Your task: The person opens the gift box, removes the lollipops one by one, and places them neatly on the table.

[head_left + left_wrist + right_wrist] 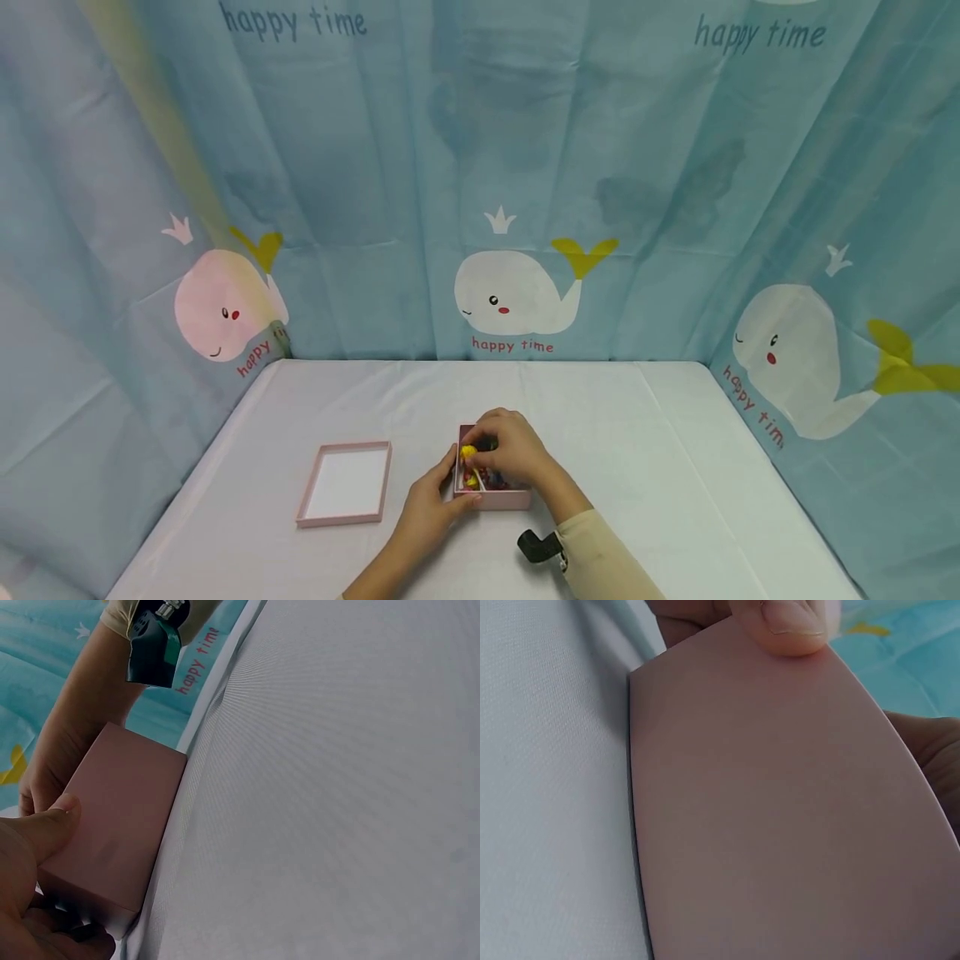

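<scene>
This looks like a makeshift recording booth rather than a lived-in room. A table (637,433) draped in a plain white cloth stands closed in on three sides by a hanging teal curtain (360,167), creased from folding and printed with cartoon whales (517,293) and the words "happy time". No furniture, walls or windows show beyond the fabric.

On the white table (637,433) a small pink box (501,498) sits near the middle, the left hand (431,504) gripping its wall from seven o'clock and the right hand (510,448) curled over its top, fingers on a yellow piece (468,452) among the coloured bits inside. The pink lid (347,483) lies open side up at the box's nine o'clock, well apart, and the whale curtain (517,296) hangs at twelve
</scene>
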`<state>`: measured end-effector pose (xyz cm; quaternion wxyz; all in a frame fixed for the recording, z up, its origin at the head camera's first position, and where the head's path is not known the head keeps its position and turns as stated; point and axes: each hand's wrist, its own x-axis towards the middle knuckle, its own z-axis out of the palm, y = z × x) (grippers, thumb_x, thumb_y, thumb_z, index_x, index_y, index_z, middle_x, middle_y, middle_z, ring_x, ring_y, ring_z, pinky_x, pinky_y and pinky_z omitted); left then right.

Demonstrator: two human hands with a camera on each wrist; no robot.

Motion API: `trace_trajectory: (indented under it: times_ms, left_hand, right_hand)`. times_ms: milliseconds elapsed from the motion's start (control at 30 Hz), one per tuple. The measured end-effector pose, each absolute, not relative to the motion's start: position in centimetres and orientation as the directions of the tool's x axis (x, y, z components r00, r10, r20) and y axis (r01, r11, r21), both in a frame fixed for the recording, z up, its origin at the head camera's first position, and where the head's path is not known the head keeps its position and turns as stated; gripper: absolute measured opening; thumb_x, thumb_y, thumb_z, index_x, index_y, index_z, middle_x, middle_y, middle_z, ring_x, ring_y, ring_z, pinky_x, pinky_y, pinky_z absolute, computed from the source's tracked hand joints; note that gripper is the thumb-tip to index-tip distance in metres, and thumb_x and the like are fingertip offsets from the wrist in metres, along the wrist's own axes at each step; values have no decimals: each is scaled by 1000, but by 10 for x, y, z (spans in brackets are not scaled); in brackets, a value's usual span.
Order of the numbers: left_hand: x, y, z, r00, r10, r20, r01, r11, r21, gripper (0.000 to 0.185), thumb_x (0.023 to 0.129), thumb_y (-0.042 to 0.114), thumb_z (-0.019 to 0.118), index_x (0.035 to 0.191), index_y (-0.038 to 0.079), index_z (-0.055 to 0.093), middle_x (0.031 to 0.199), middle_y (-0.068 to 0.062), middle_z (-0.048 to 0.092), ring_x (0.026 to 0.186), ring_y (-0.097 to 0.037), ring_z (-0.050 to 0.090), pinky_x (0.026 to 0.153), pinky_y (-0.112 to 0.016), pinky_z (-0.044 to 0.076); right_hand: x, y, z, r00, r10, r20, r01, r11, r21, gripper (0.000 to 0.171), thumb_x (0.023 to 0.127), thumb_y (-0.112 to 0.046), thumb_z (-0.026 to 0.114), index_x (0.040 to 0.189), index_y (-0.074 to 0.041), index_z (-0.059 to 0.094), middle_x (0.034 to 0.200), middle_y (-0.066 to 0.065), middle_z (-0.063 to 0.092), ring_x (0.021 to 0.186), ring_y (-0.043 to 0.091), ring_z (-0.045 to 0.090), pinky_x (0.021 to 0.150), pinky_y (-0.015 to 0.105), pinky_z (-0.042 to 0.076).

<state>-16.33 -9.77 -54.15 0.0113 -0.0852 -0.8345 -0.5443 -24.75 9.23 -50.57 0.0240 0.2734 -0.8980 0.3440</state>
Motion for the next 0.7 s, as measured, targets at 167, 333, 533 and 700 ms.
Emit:
trace_trajectory:
  times_ms: [167, 333, 533, 700]
  left_hand:
    - [-163, -97, -541, -985, 136, 104, 149, 392, 908, 97, 81, 42, 85, 157, 3, 38, 160, -16, 41, 149, -37, 36, 122, -52, 32]
    - [-163, -96, -542, -984, 142, 103, 152, 394, 907, 97, 81, 42, 85, 157, 3, 38, 161, -17, 39, 148, -38, 36, 121, -52, 33]
    - [-164, -96, -543, -986, 136, 100, 146, 391, 909, 98, 80, 42, 85, 157, 3, 38, 161, -17, 38, 148, -39, 36, 120, -51, 33]
    - [-164, -95, -543, -987, 125, 98, 140, 404, 904, 98, 80, 40, 87, 157, 3, 39, 161, -17, 39, 147, -39, 38, 119, -49, 36]
  right_hand:
    - [-250, 96, -509, -850, -455, 264, -497, 532, -685, 20, 84, -31, 86, 103, -33, 79, 112, -15, 66, 113, 8, 58, 103, 41, 53]
    - [-247, 102, -503, -850, -416, 324, -504, 464, -728, 20, 84, -27, 86, 102, -31, 78, 108, -18, 68, 111, 6, 59, 101, 38, 56]
    - [-238, 114, -488, -881, -335, 333, -462, 469, -753, 21, 85, -28, 86, 104, -30, 78, 108, -19, 68, 112, 8, 61, 104, 42, 56]
    - [-231, 130, -479, -905, -259, 338, -424, 481, -767, 21, 84, -31, 87, 103, -32, 78, 109, -21, 68, 114, 10, 61, 107, 51, 52]
